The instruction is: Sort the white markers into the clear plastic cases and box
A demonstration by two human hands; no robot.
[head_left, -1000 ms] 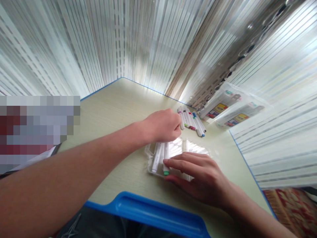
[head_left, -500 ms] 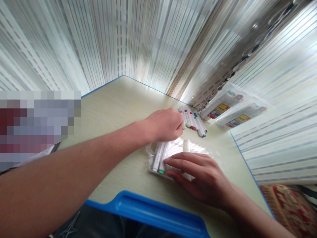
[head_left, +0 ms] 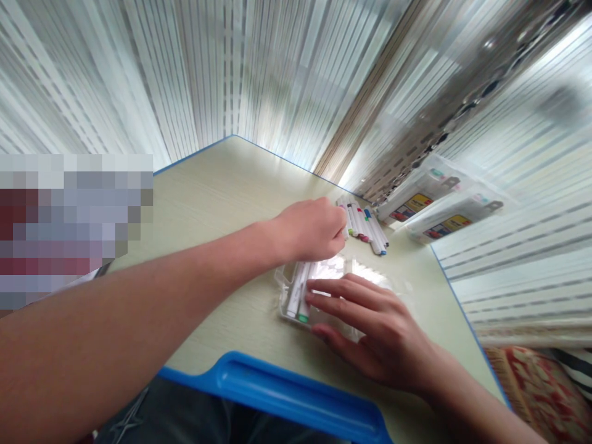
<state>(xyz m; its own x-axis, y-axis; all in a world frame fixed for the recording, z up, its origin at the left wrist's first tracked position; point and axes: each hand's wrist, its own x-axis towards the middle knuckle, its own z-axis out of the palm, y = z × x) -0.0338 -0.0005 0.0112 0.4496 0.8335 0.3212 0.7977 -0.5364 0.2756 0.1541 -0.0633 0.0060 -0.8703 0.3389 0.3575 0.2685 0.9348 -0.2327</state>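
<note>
A clear plastic case (head_left: 283, 290) lies on the pale wooden table (head_left: 217, 197) and holds a few white markers (head_left: 298, 296), one with a green cap. My right hand (head_left: 370, 333) lies flat on the case with its fingers stretched out, fingertips touching the markers. My left hand (head_left: 308, 231) hovers just beyond the case with its fingers curled in a pinch at the near end of a loose row of white markers (head_left: 367, 225) with coloured caps. What the curled fingers hold is hidden.
Two clear packs of markers (head_left: 435, 206) with yellow labels lean at the table's back right edge. A blue plastic edge (head_left: 287, 391) runs along the near side. Striped frosted walls enclose the table. A patterned red fabric (head_left: 546, 388) shows at the lower right.
My left hand has shifted slightly right toward the loose markers. The right hand's fingertips have slid a little up the case. The green-capped marker settled left in the case.
</note>
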